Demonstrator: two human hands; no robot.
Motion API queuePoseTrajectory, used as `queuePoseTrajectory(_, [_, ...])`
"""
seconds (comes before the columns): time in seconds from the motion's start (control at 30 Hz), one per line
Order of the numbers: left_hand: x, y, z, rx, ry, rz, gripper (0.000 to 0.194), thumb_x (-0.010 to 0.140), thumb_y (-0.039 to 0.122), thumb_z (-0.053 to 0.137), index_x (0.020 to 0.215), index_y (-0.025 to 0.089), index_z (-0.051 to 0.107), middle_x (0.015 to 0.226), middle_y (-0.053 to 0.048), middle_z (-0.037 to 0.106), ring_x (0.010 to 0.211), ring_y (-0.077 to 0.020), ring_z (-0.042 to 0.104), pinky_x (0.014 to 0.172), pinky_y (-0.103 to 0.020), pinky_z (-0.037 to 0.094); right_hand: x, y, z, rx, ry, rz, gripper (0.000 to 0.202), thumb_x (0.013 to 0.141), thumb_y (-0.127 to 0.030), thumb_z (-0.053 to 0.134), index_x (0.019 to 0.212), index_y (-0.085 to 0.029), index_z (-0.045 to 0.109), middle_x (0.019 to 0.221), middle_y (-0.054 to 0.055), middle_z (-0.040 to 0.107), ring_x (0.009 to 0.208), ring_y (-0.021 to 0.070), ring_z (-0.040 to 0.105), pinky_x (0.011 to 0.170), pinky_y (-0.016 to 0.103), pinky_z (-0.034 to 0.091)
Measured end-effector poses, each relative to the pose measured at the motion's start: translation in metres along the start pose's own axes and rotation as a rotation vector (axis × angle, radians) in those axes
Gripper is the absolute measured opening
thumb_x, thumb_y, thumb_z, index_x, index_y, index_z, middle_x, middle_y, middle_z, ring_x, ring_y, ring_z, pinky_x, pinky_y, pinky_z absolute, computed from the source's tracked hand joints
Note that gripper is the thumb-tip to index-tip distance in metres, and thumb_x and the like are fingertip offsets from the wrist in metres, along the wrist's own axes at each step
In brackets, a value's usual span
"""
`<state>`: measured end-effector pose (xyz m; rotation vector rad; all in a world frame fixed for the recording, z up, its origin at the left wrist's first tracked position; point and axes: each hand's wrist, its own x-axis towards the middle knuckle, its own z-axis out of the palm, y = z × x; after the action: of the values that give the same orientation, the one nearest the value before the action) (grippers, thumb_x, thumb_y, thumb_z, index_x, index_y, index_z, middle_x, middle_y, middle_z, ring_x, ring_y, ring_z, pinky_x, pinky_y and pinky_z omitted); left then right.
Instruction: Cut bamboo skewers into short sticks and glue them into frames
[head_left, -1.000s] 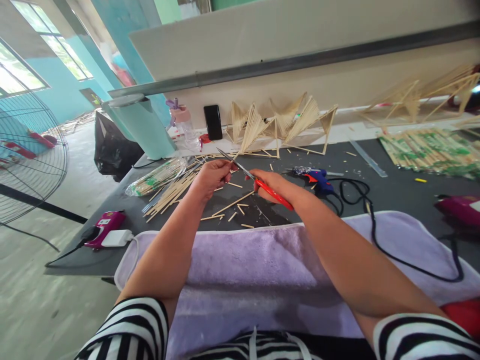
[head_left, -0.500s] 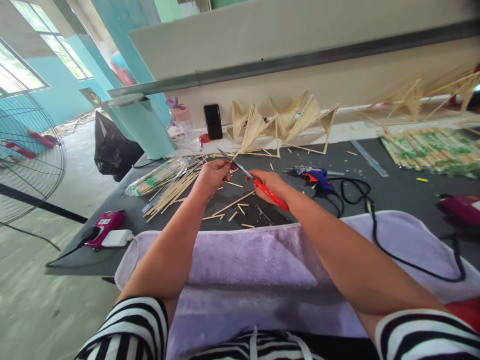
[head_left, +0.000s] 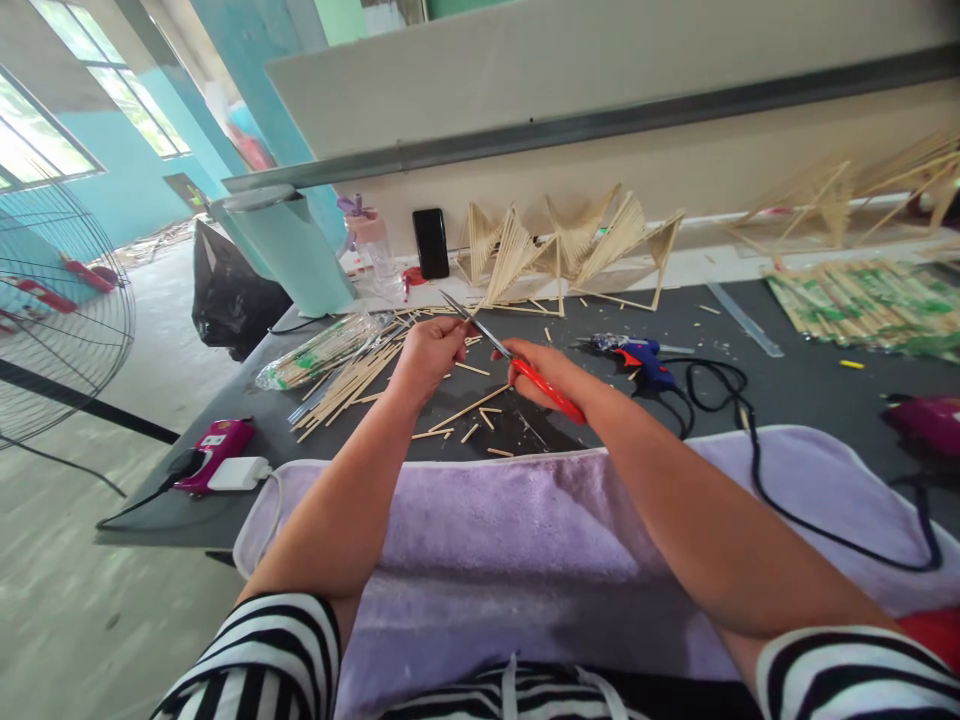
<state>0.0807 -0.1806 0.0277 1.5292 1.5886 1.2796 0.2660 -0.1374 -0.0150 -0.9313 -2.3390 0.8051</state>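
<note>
- Scissors (head_left: pixel 551 388) with red handles are gripped in the right hand (head_left: pixel 541 370), above a dark worktop (head_left: pixel 814 400), their blades pointing forward and to the left.
- The left hand (head_left: pixel 429 358) is closed, its thumb and finger pinched together beside the blades; what lies between them is too small to tell. The two hands are apart, with the blades reaching across the gap.
- Loose wooden sticks (head_left: pixel 356 385) fan out across the worktop by the left forearm, next to a clear packet of sticks (head_left: pixel 319 355). Short stick pieces (head_left: pixel 489 418) lie scattered below the hands.
- A zigzag stick framework (head_left: pixel 514 258) stands behind the hands, near the wall; a second framework (head_left: pixel 836 205) rises at far right, behind green-printed packs of sticks (head_left: pixel 862 305).
- A blue glue gun (head_left: pixel 646 362) rests to the right of the scissors, its black cord (head_left: pixel 787 525) trailing over a lilac towel (head_left: pixel 495 510) at the near edge.
- Along the back, a black phone (head_left: pixel 430 243) leans upright beside a pink-topped bottle (head_left: pixel 371 245) and a pale teal container (head_left: pixel 300 265).
- A magenta power strip (head_left: pixel 219 450) sits at the left edge, a white adapter (head_left: pixel 238 474) plugged in.
</note>
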Motion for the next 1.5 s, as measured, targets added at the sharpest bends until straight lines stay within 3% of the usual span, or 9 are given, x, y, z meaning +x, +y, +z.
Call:
queuePoseTrajectory(0.17, [-0.002, 0.003, -0.001, 0.241, 0.074, 0.1, 0.027, 0.08, 0.032, 0.047, 0.07, 0.016, 0.066, 0.049, 0.003, 0.053, 0.046, -0.0083, 0.041, 0.048, -0.02, 0.03, -0.002, -0.01, -0.001, 0.123, -0.015, 0.132, 0.034, 0.078, -0.02, 0.039, 0.105, -0.019, 0.059, 0.063, 0.0, 0.059, 0.052, 0.0119, 0.05, 0.049, 0.021, 0.037])
queuePoseTrajectory(0.4, [-0.006, 0.01, 0.0, 0.416, 0.131, 0.155, 0.028, 0.08, 0.028, 0.045, 0.065, 0.016, 0.065, 0.051, 0.002, 0.054, 0.054, -0.01, 0.049, 0.056, -0.021, 0.033, -0.002, -0.015, 0.002, -0.056, 0.101, 0.039, 0.035, 0.068, -0.014, 0.046, 0.097, -0.018, 0.064, 0.061, -0.001, 0.055, 0.051, 0.0117, 0.046, 0.052, 0.022, 0.035])
queuePoseTrajectory(0.6, [-0.003, 0.006, 0.0, 0.323, 0.103, 0.084, 0.026, 0.081, 0.031, 0.047, 0.073, 0.017, 0.068, 0.05, 0.003, 0.055, 0.046, -0.0089, 0.043, 0.049, -0.021, 0.031, -0.003, -0.022, 0.005, -0.057, 0.163, 0.032, 0.034, 0.063, -0.013, 0.045, 0.09, -0.018, 0.065, 0.061, -0.001, 0.054, 0.053, 0.0121, 0.046, 0.054, 0.023, 0.035])
queuePoseTrajectory(0.87, [-0.002, 0.004, -0.002, 0.0, -0.012, -0.032, 0.027, 0.08, 0.033, 0.048, 0.075, 0.014, 0.067, 0.052, 0.001, 0.056, 0.036, -0.0055, 0.031, 0.039, -0.021, 0.021, -0.001, -0.013, 0.0, 0.002, 0.069, 0.011, 0.04, 0.066, -0.015, 0.045, 0.101, -0.019, 0.062, 0.059, -0.003, 0.055, 0.052, 0.0122, 0.046, 0.054, 0.023, 0.036])
queuePoseTrajectory(1.0, [-0.002, 0.003, -0.002, 0.087, 0.054, 0.034, 0.027, 0.077, 0.034, 0.051, 0.067, 0.015, 0.066, 0.053, 0.0, 0.059, 0.041, -0.007, 0.038, 0.043, -0.022, 0.026, 0.001, -0.011, -0.001, 0.027, -0.006, 0.044, 0.037, 0.07, -0.016, 0.045, 0.103, -0.021, 0.061, 0.062, -0.003, 0.058, 0.054, 0.0129, 0.05, 0.055, 0.023, 0.038])
queuePoseTrajectory(1.13, [-0.004, 0.007, -0.002, 0.248, 0.093, 0.087, 0.027, 0.078, 0.032, 0.048, 0.064, 0.016, 0.065, 0.054, 0.0, 0.06, 0.047, -0.0092, 0.045, 0.048, -0.022, 0.031, -0.003, -0.014, 0.0, 0.045, 0.03, 0.067, 0.035, 0.073, -0.015, 0.044, 0.103, -0.019, 0.061, 0.063, -0.002, 0.059, 0.052, 0.0119, 0.049, 0.055, 0.023, 0.038])
queuePoseTrajectory(1.3, [-0.009, 0.016, -0.003, 0.448, 0.127, 0.125, 0.027, 0.077, 0.027, 0.046, 0.06, 0.017, 0.064, 0.053, 0.001, 0.061, 0.055, -0.011, 0.052, 0.058, -0.022, 0.036, -0.005, -0.019, 0.0, 0.032, 0.062, 0.065, 0.038, 0.067, -0.01, 0.045, 0.1, -0.018, 0.063, 0.058, -0.003, 0.055, 0.051, 0.0115, 0.047, 0.055, 0.023, 0.037])
queuePoseTrajectory(1.5, [-0.01, 0.017, -0.002, 0.477, 0.141, 0.135, 0.029, 0.078, 0.027, 0.045, 0.061, 0.017, 0.066, 0.054, 0.002, 0.061, 0.054, -0.0109, 0.051, 0.058, -0.022, 0.036, -0.002, -0.021, 0.0, -0.04, 0.134, 0.06, 0.032, 0.064, -0.012, 0.048, 0.089, -0.019, 0.067, 0.062, -0.002, 0.055, 0.055, 0.012, 0.047, 0.059, 0.023, 0.037])
